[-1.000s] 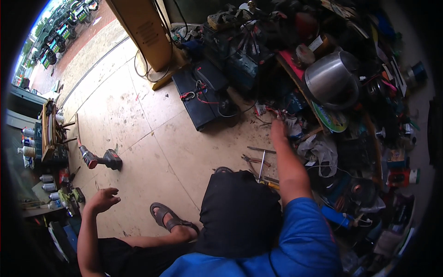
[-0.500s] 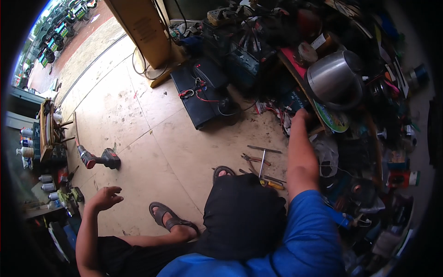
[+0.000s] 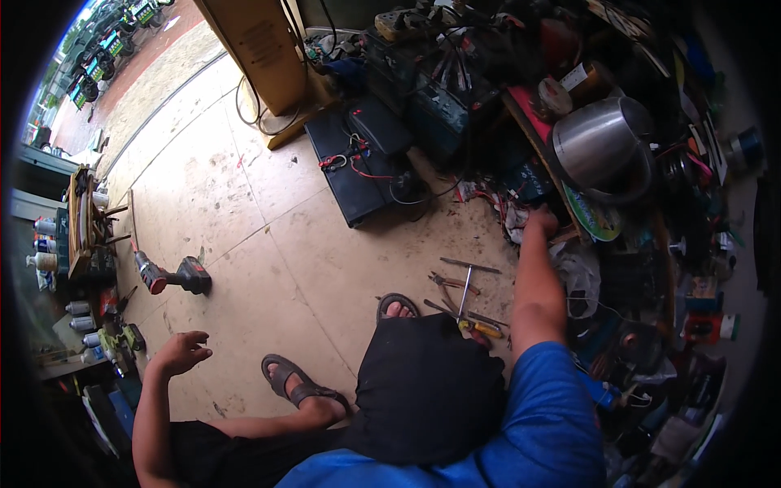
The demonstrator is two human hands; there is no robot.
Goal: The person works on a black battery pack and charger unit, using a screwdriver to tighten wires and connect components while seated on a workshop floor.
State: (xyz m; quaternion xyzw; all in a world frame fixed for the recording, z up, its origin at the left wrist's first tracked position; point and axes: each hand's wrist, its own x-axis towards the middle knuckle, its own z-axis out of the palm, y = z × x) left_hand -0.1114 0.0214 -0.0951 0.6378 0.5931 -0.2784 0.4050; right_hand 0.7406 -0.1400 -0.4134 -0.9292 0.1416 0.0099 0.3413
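Observation:
My left hand point(image 3: 184, 352) hangs over the floor beside my bent leg, its fingers a little apart and nothing in them. The cordless drill point(image 3: 172, 275), black and red, lies on the floor beyond it. Stretched out to the far right, my right hand point(image 3: 543, 222) is at the edge of the low wooden shelf, by a crumpled whitish cloth or bag point(image 3: 514, 217) and some wires. Its fingers are mostly hidden, so I cannot tell what it touches. On the floor nearer me lie the pliers point(image 3: 452, 286), a T-handle wrench point(image 3: 465, 290) and a yellow-handled screwdriver point(image 3: 486, 329).
A black battery case point(image 3: 346, 175) with red wires stands on the floor ahead, near a yellow metal stand point(image 3: 259, 65). A steel kettle point(image 3: 600, 146) sits on the cluttered shelf at right. Spray cans point(image 3: 80, 324) and a green power tool point(image 3: 124, 346) line the left.
My right hand has drawn back slightly toward me, and more of it shows beside the shelf. My left hand stays nearly in place. The view has shifted a little.

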